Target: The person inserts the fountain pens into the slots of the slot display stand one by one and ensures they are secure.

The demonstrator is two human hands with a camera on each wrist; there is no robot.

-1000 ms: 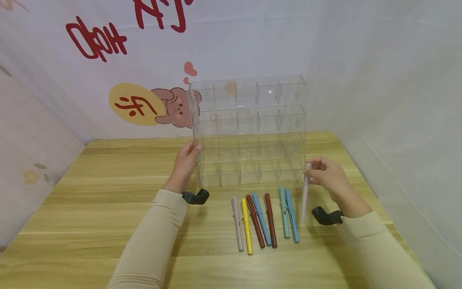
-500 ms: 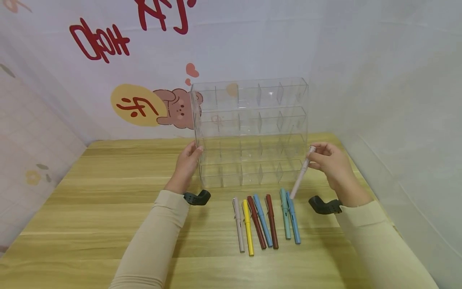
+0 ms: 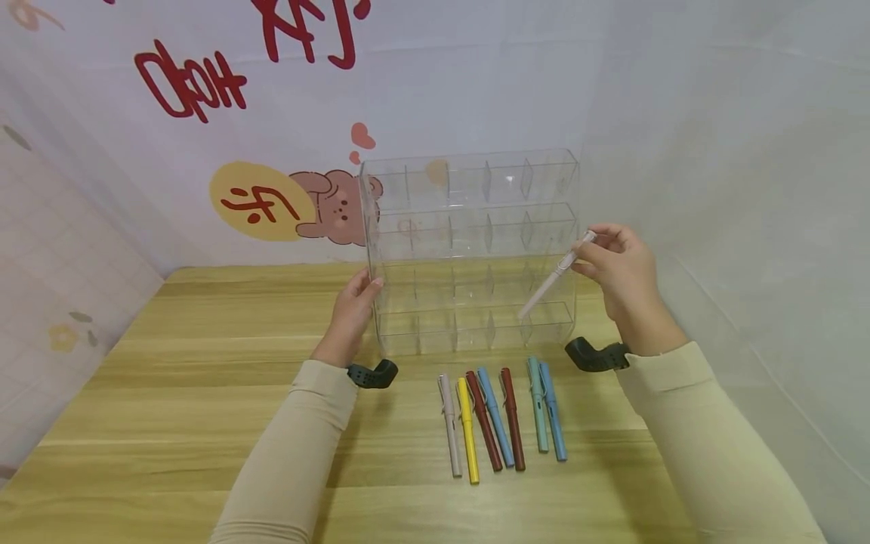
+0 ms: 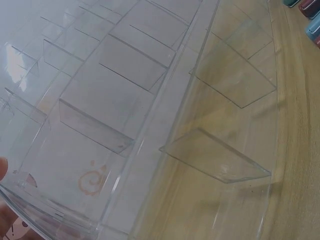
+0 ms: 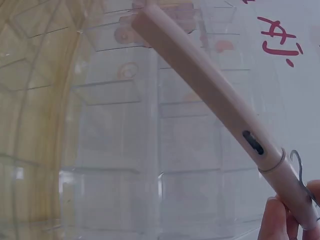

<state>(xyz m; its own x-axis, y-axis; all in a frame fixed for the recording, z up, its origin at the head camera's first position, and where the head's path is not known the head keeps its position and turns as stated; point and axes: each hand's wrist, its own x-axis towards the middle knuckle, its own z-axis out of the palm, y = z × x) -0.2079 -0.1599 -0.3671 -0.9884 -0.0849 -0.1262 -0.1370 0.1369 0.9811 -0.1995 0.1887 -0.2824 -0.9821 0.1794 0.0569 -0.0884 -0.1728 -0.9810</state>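
In the head view a clear acrylic rack [image 3: 476, 205] with tiers of small compartments stands upright on the table. My left hand [image 3: 348, 317] grips its left side panel, thumb in front; the other fingers are partly hidden. Off the rack's right side, my right hand [image 3: 621, 276] pinches a pale pink pen [image 3: 549, 285] by its capped end. The pen slants down to the left, its free end in front of the lower tiers. In the right wrist view the same pen [image 5: 210, 97] shows a metal clip and a small dark window in the barrel.
Before the rack lie a grey-pink pen [image 3: 451, 431], a yellow pen [image 3: 468, 434], two dark red pens [image 3: 513, 423], two blue pens [image 3: 553, 415] and a teal pen [image 3: 538, 408]. A printed cloth [image 3: 476, 83] hangs behind the wooden table [image 3: 224, 363].
My right hand has risen with the pink pen, which has swung from nearly upright to a slant across the rack's lower right. The left hand keeps its place on the rack.
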